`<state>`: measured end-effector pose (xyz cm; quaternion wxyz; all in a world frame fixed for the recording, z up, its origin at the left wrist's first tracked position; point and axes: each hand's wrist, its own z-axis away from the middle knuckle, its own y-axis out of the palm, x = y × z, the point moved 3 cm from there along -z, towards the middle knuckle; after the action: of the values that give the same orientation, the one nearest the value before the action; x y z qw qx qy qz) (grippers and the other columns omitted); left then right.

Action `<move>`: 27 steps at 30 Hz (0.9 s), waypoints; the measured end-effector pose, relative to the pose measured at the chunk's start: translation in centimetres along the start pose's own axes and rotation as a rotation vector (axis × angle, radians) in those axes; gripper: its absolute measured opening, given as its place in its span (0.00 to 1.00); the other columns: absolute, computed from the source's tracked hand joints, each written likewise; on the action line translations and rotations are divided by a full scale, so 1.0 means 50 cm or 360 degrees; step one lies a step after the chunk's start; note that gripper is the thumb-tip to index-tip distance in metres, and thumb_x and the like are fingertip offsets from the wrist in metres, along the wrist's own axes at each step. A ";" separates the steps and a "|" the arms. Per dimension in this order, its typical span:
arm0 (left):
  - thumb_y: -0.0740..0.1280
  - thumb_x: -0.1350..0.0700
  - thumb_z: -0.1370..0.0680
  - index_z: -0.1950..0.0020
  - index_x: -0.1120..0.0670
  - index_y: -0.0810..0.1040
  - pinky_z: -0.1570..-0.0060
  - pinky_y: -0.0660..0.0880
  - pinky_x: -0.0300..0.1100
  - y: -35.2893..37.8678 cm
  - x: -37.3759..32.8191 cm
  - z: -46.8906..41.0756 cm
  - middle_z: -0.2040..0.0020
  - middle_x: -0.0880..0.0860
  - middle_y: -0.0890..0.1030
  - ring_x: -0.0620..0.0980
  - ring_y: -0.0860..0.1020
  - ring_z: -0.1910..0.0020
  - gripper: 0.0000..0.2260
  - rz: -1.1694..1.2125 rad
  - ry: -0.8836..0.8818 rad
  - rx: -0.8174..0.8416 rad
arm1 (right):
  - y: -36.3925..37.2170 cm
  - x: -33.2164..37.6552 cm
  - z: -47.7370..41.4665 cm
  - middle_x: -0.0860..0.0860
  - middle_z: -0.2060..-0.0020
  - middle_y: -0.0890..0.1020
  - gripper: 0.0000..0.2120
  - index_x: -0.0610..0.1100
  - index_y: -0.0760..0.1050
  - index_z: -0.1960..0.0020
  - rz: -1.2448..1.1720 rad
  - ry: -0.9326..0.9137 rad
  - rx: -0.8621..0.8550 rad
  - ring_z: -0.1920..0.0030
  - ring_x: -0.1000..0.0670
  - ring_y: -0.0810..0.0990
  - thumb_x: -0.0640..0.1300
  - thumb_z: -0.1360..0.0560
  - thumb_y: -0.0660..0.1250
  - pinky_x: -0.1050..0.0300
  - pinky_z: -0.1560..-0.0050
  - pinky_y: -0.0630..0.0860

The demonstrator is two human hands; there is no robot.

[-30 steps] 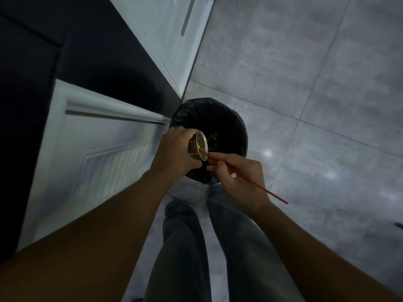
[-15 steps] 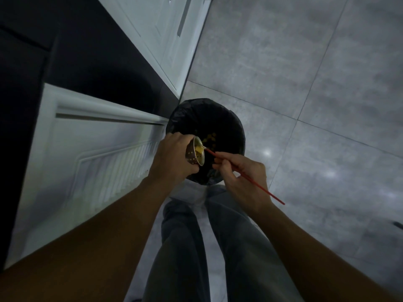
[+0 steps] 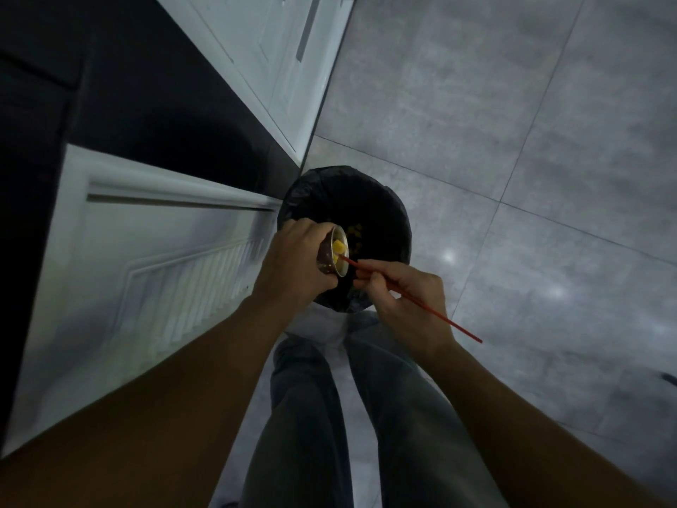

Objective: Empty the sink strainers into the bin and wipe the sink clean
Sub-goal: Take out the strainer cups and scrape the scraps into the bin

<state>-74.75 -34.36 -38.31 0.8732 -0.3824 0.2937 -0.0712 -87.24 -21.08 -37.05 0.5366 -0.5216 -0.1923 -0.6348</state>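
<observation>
My left hand (image 3: 293,265) grips a small perforated metal sink strainer (image 3: 334,255), tipped on its side with its mouth facing right over the bin (image 3: 381,199). Yellow food scraps (image 3: 339,247) sit inside the strainer. My right hand (image 3: 403,298) pinches a thin red stick (image 3: 432,312) whose tip pokes into the strainer's mouth. The bin is round, lined with a black bag, and holds yellow bits at its bottom. The sink is not in view.
An open white cabinet door (image 3: 146,269) stands at the left, right beside the bin. More white cabinet fronts (image 3: 278,60) run along the top. Grey floor tiles (image 3: 531,159) spread to the right. My legs (image 3: 348,416) are below the bin.
The stick's tip has gone further into the strainer and yellow scraps now show at its mouth. Both hands stay over the bin, shifted only slightly.
</observation>
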 end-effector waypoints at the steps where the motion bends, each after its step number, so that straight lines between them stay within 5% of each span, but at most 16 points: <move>1: 0.79 0.54 0.34 0.29 0.53 0.73 0.37 0.72 0.48 0.000 0.002 -0.001 0.38 0.52 0.76 0.53 0.71 0.37 0.34 -0.0004 -0.0001 -0.0003 | -0.005 0.000 0.000 0.57 0.54 0.87 0.12 0.50 0.84 0.43 -0.0018 0.0001 -0.0015 0.55 0.56 0.87 0.42 0.21 0.64 0.57 0.52 0.84; 11: 0.80 0.53 0.35 0.29 0.53 0.72 0.36 0.71 0.50 -0.002 0.021 -0.007 0.36 0.53 0.75 0.54 0.71 0.36 0.36 -0.0052 -0.0024 0.0025 | -0.011 0.010 -0.005 0.54 0.53 0.87 0.12 0.44 0.83 0.43 -0.0080 -0.0098 0.0023 0.53 0.59 0.86 0.41 0.21 0.63 0.63 0.51 0.83; 17: 0.80 0.53 0.36 0.29 0.53 0.73 0.37 0.72 0.49 -0.002 0.013 -0.013 0.37 0.53 0.75 0.54 0.71 0.36 0.36 -0.0009 0.0033 -0.0010 | 0.010 0.002 -0.012 0.51 0.57 0.87 0.12 0.47 0.84 0.43 -0.0033 -0.0006 0.0088 0.58 0.51 0.87 0.44 0.22 0.64 0.51 0.55 0.85; 27: 0.80 0.53 0.37 0.30 0.54 0.73 0.36 0.72 0.50 -0.007 0.034 -0.007 0.38 0.54 0.75 0.55 0.71 0.36 0.36 0.0017 -0.0013 -0.0084 | -0.034 0.000 -0.004 0.55 0.53 0.87 0.12 0.47 0.83 0.43 0.0065 -0.0065 0.0048 0.53 0.58 0.86 0.43 0.21 0.64 0.54 0.50 0.85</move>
<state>-73.52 -35.40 -39.03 0.8643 -0.4042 0.2939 -0.0573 -88.84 -20.64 -36.61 0.5533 -0.5302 -0.2021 -0.6098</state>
